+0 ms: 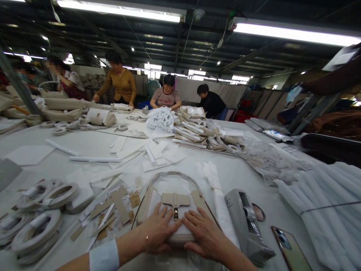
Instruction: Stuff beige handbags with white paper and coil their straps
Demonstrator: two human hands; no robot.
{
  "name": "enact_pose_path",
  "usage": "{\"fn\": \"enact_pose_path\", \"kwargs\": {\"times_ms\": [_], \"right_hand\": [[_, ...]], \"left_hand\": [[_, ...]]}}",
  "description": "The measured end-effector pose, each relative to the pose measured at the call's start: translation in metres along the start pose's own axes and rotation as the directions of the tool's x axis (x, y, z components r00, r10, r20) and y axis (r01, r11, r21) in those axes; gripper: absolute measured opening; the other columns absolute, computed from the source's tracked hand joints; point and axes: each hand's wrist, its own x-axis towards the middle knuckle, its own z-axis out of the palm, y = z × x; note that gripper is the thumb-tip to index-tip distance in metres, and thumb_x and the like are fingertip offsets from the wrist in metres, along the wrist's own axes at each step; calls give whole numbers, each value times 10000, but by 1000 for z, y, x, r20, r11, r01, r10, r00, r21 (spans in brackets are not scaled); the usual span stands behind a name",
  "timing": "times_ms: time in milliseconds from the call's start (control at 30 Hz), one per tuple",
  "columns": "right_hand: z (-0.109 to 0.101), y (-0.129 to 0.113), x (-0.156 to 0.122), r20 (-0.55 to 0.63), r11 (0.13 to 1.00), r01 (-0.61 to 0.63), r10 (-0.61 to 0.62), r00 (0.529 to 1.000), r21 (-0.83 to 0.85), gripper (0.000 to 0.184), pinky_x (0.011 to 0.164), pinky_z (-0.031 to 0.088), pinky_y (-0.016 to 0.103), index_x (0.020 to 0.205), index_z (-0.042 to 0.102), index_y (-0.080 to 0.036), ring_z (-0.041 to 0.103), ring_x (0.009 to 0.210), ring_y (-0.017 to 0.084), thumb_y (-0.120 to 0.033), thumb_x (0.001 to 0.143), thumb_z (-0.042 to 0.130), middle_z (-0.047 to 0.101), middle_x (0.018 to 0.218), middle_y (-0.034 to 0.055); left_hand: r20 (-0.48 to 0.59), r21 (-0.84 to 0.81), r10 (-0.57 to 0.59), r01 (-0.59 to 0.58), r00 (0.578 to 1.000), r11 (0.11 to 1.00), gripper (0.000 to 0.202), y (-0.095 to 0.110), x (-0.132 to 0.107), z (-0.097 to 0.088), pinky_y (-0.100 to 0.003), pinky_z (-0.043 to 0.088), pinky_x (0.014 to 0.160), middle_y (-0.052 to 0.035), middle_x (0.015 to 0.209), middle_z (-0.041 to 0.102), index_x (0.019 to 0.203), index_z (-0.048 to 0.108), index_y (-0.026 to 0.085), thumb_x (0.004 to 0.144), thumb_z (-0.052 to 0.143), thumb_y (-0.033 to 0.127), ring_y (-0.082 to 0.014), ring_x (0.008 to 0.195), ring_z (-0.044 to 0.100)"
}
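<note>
A beige handbag [176, 199] lies on the table in front of me, its strap arched away from me. A metal clasp [176, 213] hangs from the tab at its middle. Left of the clasp, my left hand [159, 227] rests flat on the bag with fingers spread. My right hand [201, 229] lies the same way to the right of the clasp. White wrapping covers part of the bag's front under my hands. Neither hand grips anything.
A grey tape dispenser [245, 226] and a phone [290, 246] are at my right, beside bundled white foam sheets [329, 203]. Rolled straps [38, 229] and card scraps [113, 210] lie at left. Farther back are a pile of bag parts [194, 131] and several people.
</note>
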Motion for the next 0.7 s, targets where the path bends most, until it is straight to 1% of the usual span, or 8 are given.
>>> {"fn": "enact_pose_path", "kwargs": {"times_ms": [67, 133, 233, 333, 433, 533, 600, 700], "right_hand": [[3, 4, -1, 15, 1000, 16, -16, 1000, -2, 677, 1086, 278, 571, 1348, 452, -165, 415, 1287, 336, -527, 797, 607, 498, 1366, 168], [7, 7, -2, 24, 1000, 29, -29, 999, -5, 697, 1078, 292, 574, 1360, 446, -166, 412, 1291, 344, -542, 795, 603, 483, 1380, 175], [15, 10, -2, 46, 999, 23, -24, 999, 29, 707, 1071, 305, 581, 1375, 435, -190, 420, 1288, 345, -598, 809, 552, 476, 1390, 164], [29, 16, -2, 63, 996, 9, -14, 998, 89, 723, 1072, 320, 567, 1392, 418, -203, 409, 1301, 333, -643, 823, 493, 464, 1401, 153], [51, 26, -3, 47, 992, -7, 1, 999, 129, 745, 1072, 322, 568, 1399, 408, -196, 380, 1321, 332, -671, 827, 459, 426, 1419, 162], [70, 34, -5, 8, 991, 4, -5, 1000, 131, 774, 1075, 299, 588, 1406, 395, -190, 350, 1333, 343, -686, 816, 462, 397, 1427, 173], [72, 36, -5, -9, 991, 22, -21, 1000, 135, 774, 1077, 295, 584, 1409, 390, -197, 348, 1332, 341, -682, 812, 476, 397, 1425, 173], [61, 31, -5, 27, 989, 9, -13, 1000, 148, 758, 1078, 299, 575, 1403, 401, -208, 352, 1330, 338, -673, 811, 485, 394, 1428, 169]], "left_hand": [[30, -33, -21, 22, 999, 999, 926, -2, 0, 9, -700, 210, 1021, -258, 1455, 274, 1482, 68, 270, 782, 620, 521, -466, 1323, 288], [50, -61, -38, 41, 998, 997, 925, -3, -1, 17, -711, 196, 1019, -256, 1481, 233, 1482, 51, 290, 788, 614, 528, -474, 1341, 248], [62, -71, -70, 75, 996, 995, 985, 0, 0, 28, -711, 162, 1031, -255, 1503, 198, 1481, 66, 307, 741, 693, 475, -478, 1358, 205], [57, -82, -89, 93, 994, 992, 1054, 1, 1, 37, -705, 156, 1041, -245, 1512, 192, 1480, 55, 334, 696, 753, 428, -464, 1368, 196], [57, -109, -110, 116, 992, 987, 1037, 0, 3, 43, -725, 140, 1032, -236, 1519, 175, 1480, 50, 346, 711, 730, 487, -470, 1373, 162], [44, -152, -115, 121, 992, 981, 947, -1, 4, 46, -751, 126, 1014, -227, 1527, 142, 1480, 95, 348, 745, 617, 638, -493, 1367, 128], [47, -181, -103, 110, 994, 977, 897, -1, 3, 44, -765, 128, 999, -227, 1524, 148, 1479, 112, 347, 766, 523, 705, -501, 1361, 141], [76, -210, -79, 94, 994, 973, 835, -1, 3, 40, -772, 123, 993, -237, 1515, 180, 1481, 123, 332, 808, 448, 705, -490, 1361, 169]]}}
